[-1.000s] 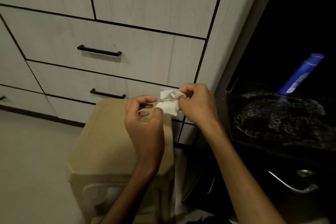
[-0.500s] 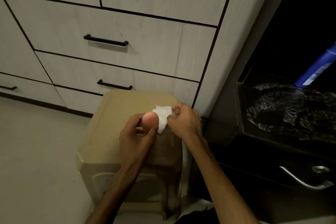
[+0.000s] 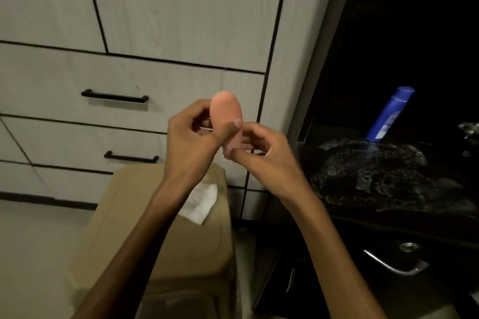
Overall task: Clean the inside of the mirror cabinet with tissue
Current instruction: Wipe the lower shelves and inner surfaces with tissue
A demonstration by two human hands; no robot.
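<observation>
While our left hand [image 3: 191, 137] holds a peach-coloured, egg-shaped object [image 3: 226, 115] upright with thumb and curled fingers round its lower half, our right hand [image 3: 261, 153] pinches at its bottom end, fingers curled in a narrow grip. What this object is we cannot tell. Its long axis runs close to vertical, rounded end up and tilted slightly toward the drawers [image 3: 129, 90].

We have no tissue [image 3: 199, 201] in either hand: it lies flat and partly unfolded on the lid of the beige bin [image 3: 160, 215], near the lid's far right corner, just below our left wrist. Its long axis seems to run from the lid's far edge toward us, one corner pointing at the near right edge; the forearm hides part of it.

As we judge it, the main risk is the tissue sliding off. It is light, it sits close to the lid's right edge, and a brush of the left forearm could send it down to the floor, dirtying it before we wipe. The smooth object could also slip from our two-handed hold if the right hand pulls hard at its base. To the right, a blue bottle [image 3: 388, 115] leans over a wet, dark worktop [image 3: 375, 176]; dropping the tissue there would soak it.
</observation>
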